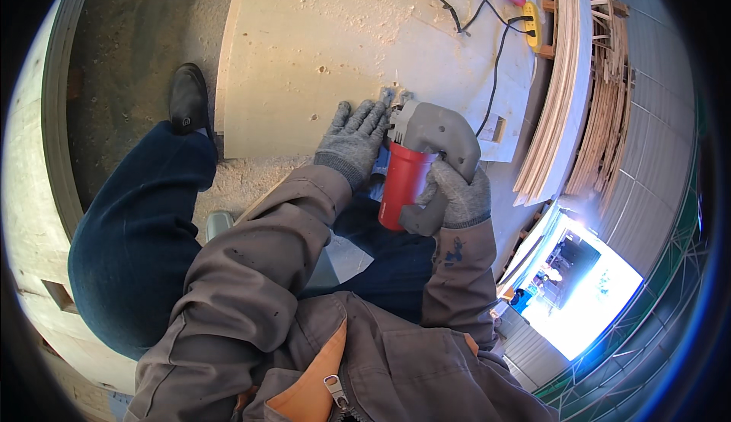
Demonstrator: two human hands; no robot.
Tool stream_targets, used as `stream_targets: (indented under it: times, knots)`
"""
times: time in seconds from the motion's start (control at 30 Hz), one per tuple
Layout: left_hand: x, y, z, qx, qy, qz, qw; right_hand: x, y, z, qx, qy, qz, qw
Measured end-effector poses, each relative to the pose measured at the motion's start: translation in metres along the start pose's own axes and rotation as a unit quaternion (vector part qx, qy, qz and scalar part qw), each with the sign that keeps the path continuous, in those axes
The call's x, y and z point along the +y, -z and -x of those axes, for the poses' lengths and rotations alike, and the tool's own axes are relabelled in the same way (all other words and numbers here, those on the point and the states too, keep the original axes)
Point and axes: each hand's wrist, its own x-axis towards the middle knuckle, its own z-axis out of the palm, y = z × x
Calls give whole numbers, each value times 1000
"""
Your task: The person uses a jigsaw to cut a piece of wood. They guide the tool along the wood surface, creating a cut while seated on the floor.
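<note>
Plywood sheet point(304, 56) lies under red-and-grey power tool point(407, 178) at its near edge. Right hand point(461, 193) grips the grey handle point(462, 139); left hand point(354, 129) rests flat on the sheet. Right sleeve point(464, 277) bears dark marking point(454, 250); pale lettering point(383, 212) on tool, illegible.

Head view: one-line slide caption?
Gloved right hand grips a red-and-gray power tool; gloved left hand lies beside it on a sawdust-strewn board.
</note>
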Motion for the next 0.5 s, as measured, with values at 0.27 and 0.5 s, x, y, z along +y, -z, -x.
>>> stream_targets:
  times: [0.27,0.5]
  knots:
    - [0,1,-3,2,-1,-2,1000,0,6,-4,-25,-5,-8,1000]
    - [1,-1,-4,13,0,-7,1000,-9,3,-4,-31,-3,-26,999]
